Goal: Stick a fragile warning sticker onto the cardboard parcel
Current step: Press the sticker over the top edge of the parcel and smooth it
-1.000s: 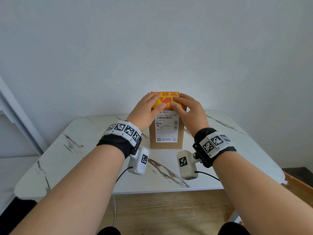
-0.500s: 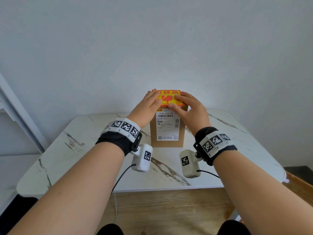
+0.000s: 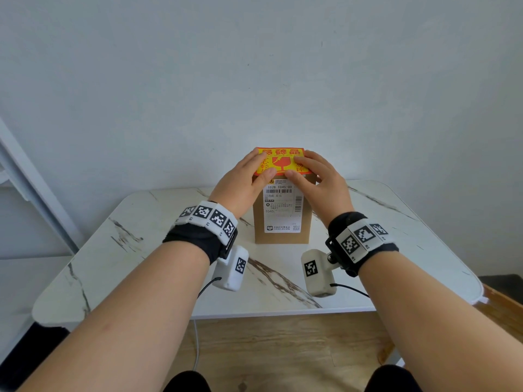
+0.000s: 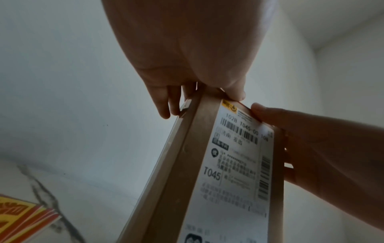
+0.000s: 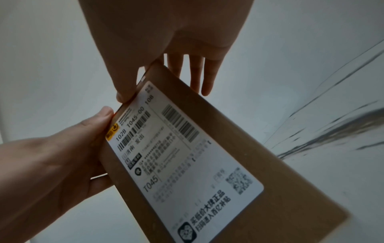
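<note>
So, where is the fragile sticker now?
In the head view the fragile sticker lies on top of the upright cardboard parcel, between the left hand and right hand.

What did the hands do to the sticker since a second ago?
Both hands slid apart along the fragile sticker, uncovering its middle. The left hand now presses its left part and the right hand its right part, thumbs at the front edge. The cardboard parcel stayed upright on the table.
</note>
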A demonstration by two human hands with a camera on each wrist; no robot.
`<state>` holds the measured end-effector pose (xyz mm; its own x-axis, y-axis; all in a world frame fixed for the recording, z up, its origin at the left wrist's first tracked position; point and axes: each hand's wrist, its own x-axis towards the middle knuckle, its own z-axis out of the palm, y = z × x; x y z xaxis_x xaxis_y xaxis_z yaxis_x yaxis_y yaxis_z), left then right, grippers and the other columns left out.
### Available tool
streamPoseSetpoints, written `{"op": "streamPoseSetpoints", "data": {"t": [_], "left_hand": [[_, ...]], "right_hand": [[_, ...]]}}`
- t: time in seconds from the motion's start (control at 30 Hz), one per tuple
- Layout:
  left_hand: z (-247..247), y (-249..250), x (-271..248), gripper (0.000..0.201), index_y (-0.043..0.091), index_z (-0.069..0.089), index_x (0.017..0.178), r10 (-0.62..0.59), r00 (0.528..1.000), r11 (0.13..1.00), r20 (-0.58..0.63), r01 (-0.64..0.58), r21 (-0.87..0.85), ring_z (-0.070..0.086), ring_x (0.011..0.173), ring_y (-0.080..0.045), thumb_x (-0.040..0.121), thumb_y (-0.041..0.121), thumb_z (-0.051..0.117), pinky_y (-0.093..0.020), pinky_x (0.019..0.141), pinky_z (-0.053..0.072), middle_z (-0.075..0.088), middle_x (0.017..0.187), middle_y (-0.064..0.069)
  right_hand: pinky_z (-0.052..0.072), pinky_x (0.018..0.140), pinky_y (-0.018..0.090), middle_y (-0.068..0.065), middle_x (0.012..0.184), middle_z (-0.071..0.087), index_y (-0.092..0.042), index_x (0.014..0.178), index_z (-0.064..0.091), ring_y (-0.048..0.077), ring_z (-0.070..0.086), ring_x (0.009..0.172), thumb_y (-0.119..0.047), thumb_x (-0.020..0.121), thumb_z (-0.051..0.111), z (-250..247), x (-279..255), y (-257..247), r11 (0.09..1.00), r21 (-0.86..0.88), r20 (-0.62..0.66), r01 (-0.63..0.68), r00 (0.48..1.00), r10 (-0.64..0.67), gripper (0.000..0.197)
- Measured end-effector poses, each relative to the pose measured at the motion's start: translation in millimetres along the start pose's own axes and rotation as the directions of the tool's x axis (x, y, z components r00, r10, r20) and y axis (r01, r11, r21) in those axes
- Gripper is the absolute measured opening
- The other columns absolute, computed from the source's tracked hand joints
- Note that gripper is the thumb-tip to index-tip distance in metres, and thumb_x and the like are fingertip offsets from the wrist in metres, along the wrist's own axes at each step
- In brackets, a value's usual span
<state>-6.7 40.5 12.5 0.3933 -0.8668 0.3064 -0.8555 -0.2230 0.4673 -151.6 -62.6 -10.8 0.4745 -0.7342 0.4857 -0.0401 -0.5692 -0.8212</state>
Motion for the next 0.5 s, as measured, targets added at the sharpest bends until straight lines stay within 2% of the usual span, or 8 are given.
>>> {"op": "streamPoseSetpoints", "data": {"t": [0.07, 0.17, 0.27, 0.37, 0.5], "left_hand": [[1, 1, 0, 0.066, 0.025, 0.025, 0.154, -0.003, 1.0, 1.0, -0.017, 0.003, 0.007, 0.028, 0.147, -0.013, 0.096, 0.055, 0.034, -0.032, 0.115, 0.03, 0.016, 0.163, 0.009], [3, 3, -1, 0.068, 0.025, 0.028, 0.153, -0.011, 0.999, 1.0, -0.05, 0.011, -0.01, 0.03, 0.146, -0.014, 0.094, 0.059, 0.037, -0.034, 0.115, 0.031, 0.018, 0.163, 0.009], [5, 8, -2, 0.074, 0.026, 0.035, 0.15, -0.065, 0.992, 0.995, -0.109, 0.056, -0.08, 0.031, 0.145, -0.01, 0.087, 0.062, 0.049, -0.03, 0.114, 0.03, 0.025, 0.161, 0.01], [9, 12, -3, 0.08, 0.025, 0.042, 0.147, -0.11, 0.981, 0.981, -0.162, 0.081, -0.175, 0.034, 0.143, -0.008, 0.079, 0.062, 0.062, -0.03, 0.116, 0.032, 0.031, 0.158, 0.01], [6, 9, -3, 0.075, 0.029, 0.044, 0.146, -0.136, 0.984, 0.949, -0.117, 0.095, -0.302, 0.037, 0.141, -0.007, 0.079, 0.054, 0.066, -0.027, 0.114, 0.03, 0.032, 0.157, 0.014]], "right_hand": [[0.044, 0.104, 0.026, -0.018, 0.141, 0.046, -0.024, 0.124, 0.065, 0.001, 0.051, 0.119, -0.035, 0.092, 0.061, 0, 0, 1, 0.997, 0.059, 0.024, -0.039, 0.999, 0.038, 0.034], [0.036, 0.114, 0.038, -0.01, 0.151, 0.04, -0.022, 0.134, 0.057, 0.009, 0.043, 0.135, -0.029, 0.098, 0.05, 0, -1, 4, 0.992, 0.11, 0.06, -0.058, 0.997, 0.051, 0.037], [0.03, 0.118, 0.041, -0.008, 0.155, 0.036, -0.025, 0.143, 0.044, 0.011, 0.036, 0.141, -0.029, 0.1, 0.043, 3, -2, 7, 0.986, 0.143, 0.053, -0.085, 0.996, 0.079, 0.043], [0.027, 0.119, 0.041, -0.005, 0.157, 0.034, -0.023, 0.147, 0.04, 0.012, 0.033, 0.144, -0.029, 0.101, 0.039, 7, -3, 8, 0.976, 0.194, 0.031, -0.095, 0.995, 0.091, 0.046], [0.024, 0.121, 0.04, -0.003, 0.158, 0.031, -0.02, 0.148, 0.039, 0.012, 0.029, 0.145, -0.024, 0.103, 0.036, 8, -4, 8, 0.966, 0.237, 0.026, -0.105, 0.994, 0.102, 0.045]]}}
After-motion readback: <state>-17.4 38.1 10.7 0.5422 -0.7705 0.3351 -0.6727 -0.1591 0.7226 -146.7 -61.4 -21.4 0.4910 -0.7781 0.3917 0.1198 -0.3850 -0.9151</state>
